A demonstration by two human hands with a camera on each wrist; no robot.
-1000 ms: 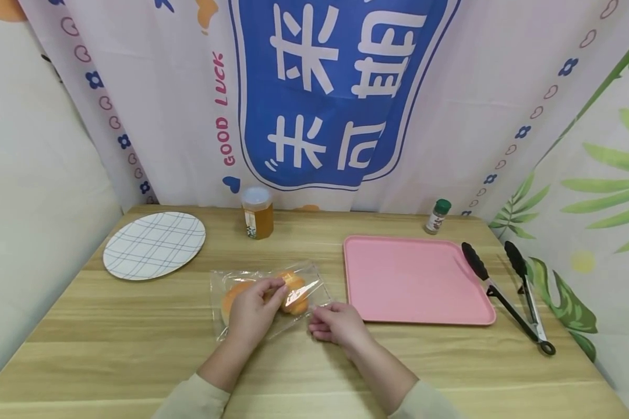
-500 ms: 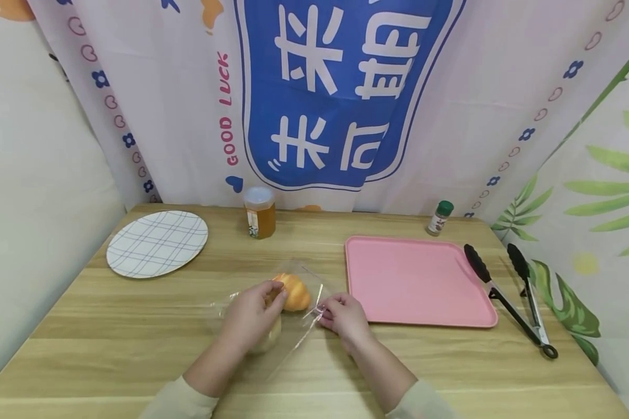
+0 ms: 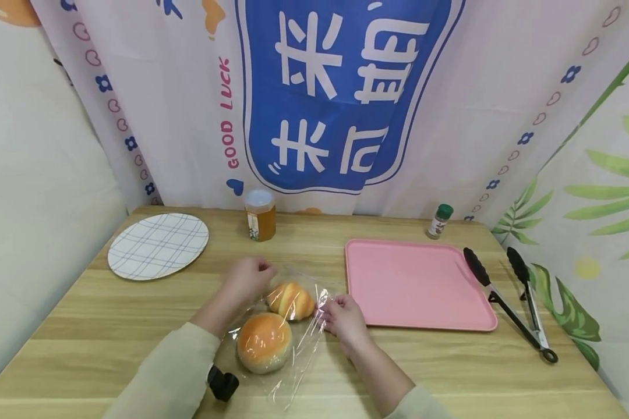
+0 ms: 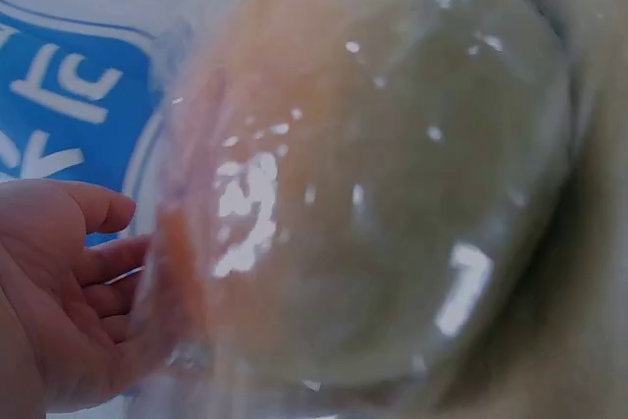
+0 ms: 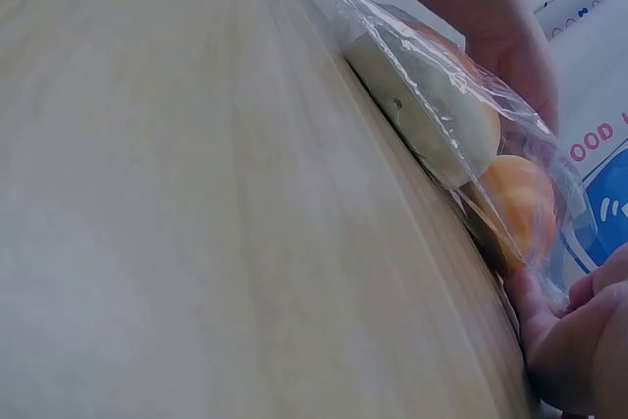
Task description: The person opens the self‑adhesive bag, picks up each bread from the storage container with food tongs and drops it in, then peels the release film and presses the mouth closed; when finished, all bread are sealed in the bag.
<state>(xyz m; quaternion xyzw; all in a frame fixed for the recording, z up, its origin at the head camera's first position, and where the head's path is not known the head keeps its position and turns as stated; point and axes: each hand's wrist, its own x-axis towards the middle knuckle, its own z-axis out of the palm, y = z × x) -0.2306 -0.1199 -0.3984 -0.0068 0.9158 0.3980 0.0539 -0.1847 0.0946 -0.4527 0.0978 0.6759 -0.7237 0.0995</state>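
Note:
A clear plastic bag point(image 3: 300, 343) lies on the table, holding a round bun point(image 3: 264, 342) and a croissant-shaped bread roll point(image 3: 291, 301). My right hand point(image 3: 344, 319) pinches the bag's right edge beside the roll; in the right wrist view its thumb and fingers meet at the bag's end. My left hand point(image 3: 247, 279) is at the bag's far left side, close to the roll. In the left wrist view its fingers are loosely bent, thumb apart, with nothing visible between them. The bun under shiny film fills most of that view.
A pink tray point(image 3: 419, 285) lies right of the bag, with black-tipped tongs point(image 3: 516, 314) at its right side. Behind stand a honey-coloured jar point(image 3: 261, 218) and a small green-capped shaker point(image 3: 440, 222). A checked oval plate point(image 3: 158, 247) lies at the back left.
The bag has turned, so the bun now lies nearer me and the roll farther away. My left hand has come off the bun and moved forward; my right hand has taken the bag's edge.

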